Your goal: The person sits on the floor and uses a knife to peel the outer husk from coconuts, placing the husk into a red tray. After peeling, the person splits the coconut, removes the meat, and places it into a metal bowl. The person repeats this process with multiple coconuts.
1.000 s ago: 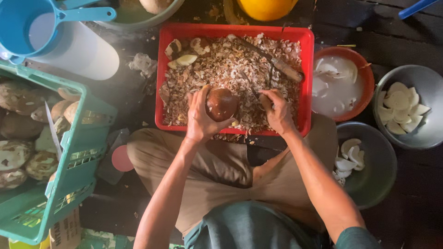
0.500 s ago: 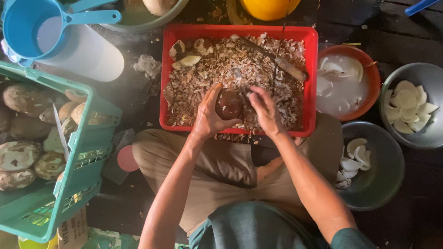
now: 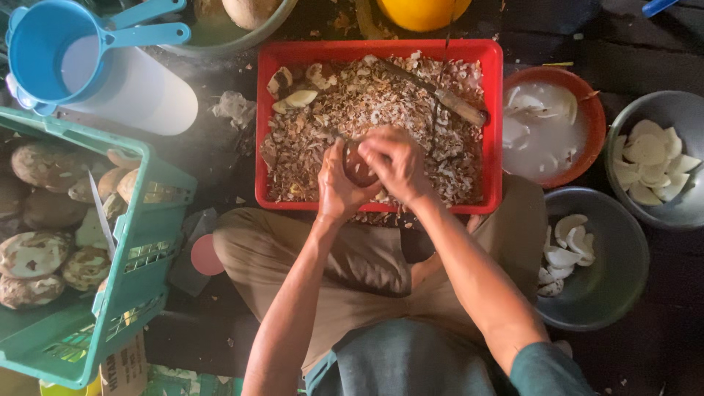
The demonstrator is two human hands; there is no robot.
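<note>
My left hand (image 3: 339,188) cups a brown coconut piece (image 3: 358,170) over the red tray (image 3: 492,125), which is full of brown peelings. My right hand (image 3: 396,163) lies over the top of the same piece, fingers curled on it; whether it also holds a small tool is hidden. Both hands meet above the tray's near middle. A knife with a wooden handle (image 3: 458,108) lies on the peelings at the tray's far right. A few whitish coconut bits (image 3: 297,97) rest in the tray's far left corner.
A teal crate (image 3: 136,286) of unpeeled coconut pieces stands at left. A blue scoop (image 3: 51,48) sits on a white container (image 3: 132,92). At right are an orange bowl of milky water (image 3: 546,128) and two grey bowls (image 3: 609,293) (image 3: 664,158) with white coconut pieces.
My right hand has moved in from beside the coconut piece to cover its top, and both hands have closed together around it.
</note>
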